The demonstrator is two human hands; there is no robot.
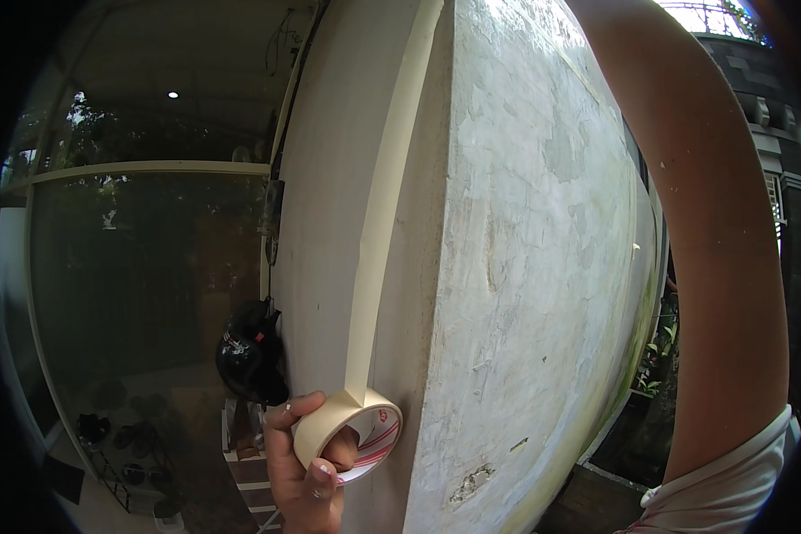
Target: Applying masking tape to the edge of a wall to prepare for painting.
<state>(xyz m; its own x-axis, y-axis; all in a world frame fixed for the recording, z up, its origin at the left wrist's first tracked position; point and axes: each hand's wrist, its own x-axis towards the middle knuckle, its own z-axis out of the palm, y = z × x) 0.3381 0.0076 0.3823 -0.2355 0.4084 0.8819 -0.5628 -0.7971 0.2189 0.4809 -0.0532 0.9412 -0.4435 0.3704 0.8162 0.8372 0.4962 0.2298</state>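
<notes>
My left hand (301,485) is closed around a roll of cream masking tape (336,416), low in the middle of the view. A fingertip pokes through the roll's core, whose inside is white with red stripes. From the roll a long pulled-out tape strip (384,196) runs up past the top edge, along the side of the wall's corner; whether it sticks to the wall along its length I cannot tell. My right arm (707,196) reaches up on the right side, and its hand is out of view above.
The grey-white wall (525,231) has peeling, patchy paint and a vertical corner edge. To the left, a black helmet (251,354) hangs beside a dark glass panel (142,285). Green plants (663,356) and a dark planter (623,436) stand at the right.
</notes>
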